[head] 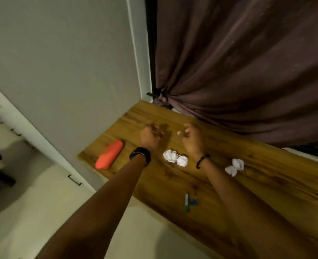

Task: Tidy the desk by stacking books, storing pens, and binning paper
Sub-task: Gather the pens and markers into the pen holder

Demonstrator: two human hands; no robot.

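On the wooden desk (266, 176) lie two crumpled white paper balls (175, 157) between my wrists and another crumpled paper (234, 166) to the right. An orange-red pencil case (109, 154) rests near the desk's left end. A green pen (187, 201) lies near the front edge beside a small blue object (193, 202). My left hand (149, 135), with a black watch on the wrist, hovers over the desk's far part with fingers curled. My right hand (190, 136) hovers beside it, fingers loosely bent, nothing seen in it.
A dark brown curtain (238, 62) hangs behind the desk, tied at its lower left. A grey wall (64, 68) borders the desk's left end. Pale floor (42, 199) lies to the left and below the desk's front edge.
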